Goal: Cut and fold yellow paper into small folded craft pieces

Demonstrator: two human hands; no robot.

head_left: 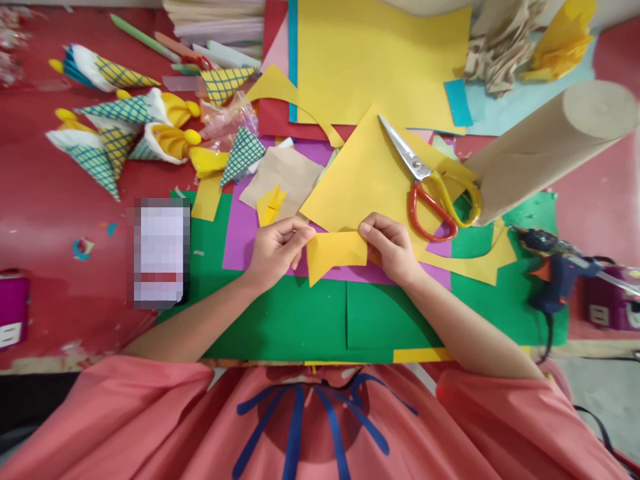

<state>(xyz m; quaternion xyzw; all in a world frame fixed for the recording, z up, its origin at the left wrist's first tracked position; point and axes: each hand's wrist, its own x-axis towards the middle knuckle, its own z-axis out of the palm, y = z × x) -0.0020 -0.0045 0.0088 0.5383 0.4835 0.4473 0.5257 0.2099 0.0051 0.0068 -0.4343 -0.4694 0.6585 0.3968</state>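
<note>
Between my two hands I hold a small piece of yellow paper (pixel 336 251), its lower edge cut at a slant with a point at the left. The thumb and fingers of my left hand (pixel 283 248) pinch its top left corner. My right hand (pixel 393 245) pinches the top right corner. Just beyond lies a large yellow sheet (pixel 350 180) with scissors (pixel 423 175) on it, one handle red and the other yellow. A small folded yellow scrap (pixel 271 204) rests on a brown paper piece (pixel 287 175) near my left hand.
Patterned paper cones (pixel 107 150) lie at the left above a phone (pixel 160 253) with a blurred screen. A brown paper roll (pixel 545 153) and a blue glue gun (pixel 555 277) are on the right. Green sheets (pixel 280 320) cover the table's front; stacked yellow card (pixel 380 60) lies behind.
</note>
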